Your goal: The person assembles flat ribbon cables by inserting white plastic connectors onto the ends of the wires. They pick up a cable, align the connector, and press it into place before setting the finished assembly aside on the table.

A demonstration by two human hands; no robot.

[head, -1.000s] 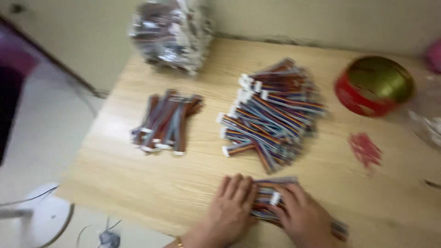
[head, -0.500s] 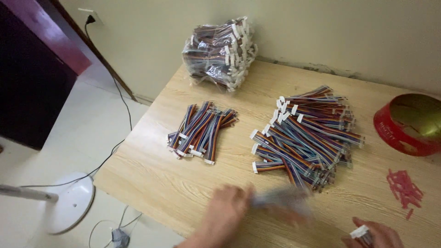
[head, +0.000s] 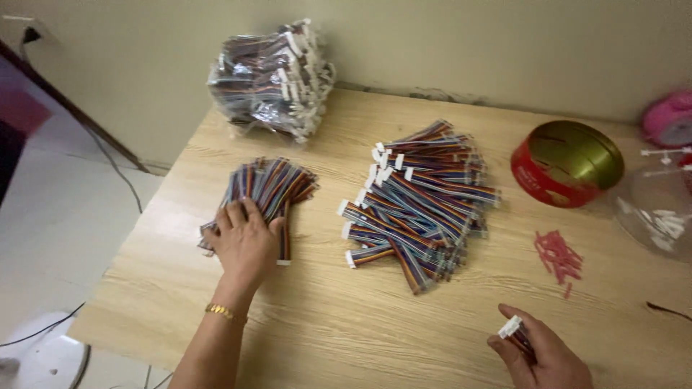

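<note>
Left hand (head: 244,241) lies flat, fingers spread, on the near end of the small cable pile (head: 265,194) at the left of the table (head: 375,324); a gold bracelet (head: 218,310) sits on that wrist. Right hand (head: 539,353), at the near right edge, is closed around one cable (head: 513,330), its white plug sticking out past the thumb. Between the two hands, further back, the big cable heap (head: 422,198) fans out mid-table, white plugs mostly toward the left. Beyond the small pile, against the far wall, sits a clear bag of cables (head: 272,79). Right of the heap lies a scatter of small red ties (head: 557,256), and behind them a red tin (head: 566,163) with a gold inside. A clear lid or bowl (head: 656,209) is at the right edge, something pink (head: 670,119) behind it. Down on the floor at the near left, a white fan base (head: 40,356) shows.
</note>
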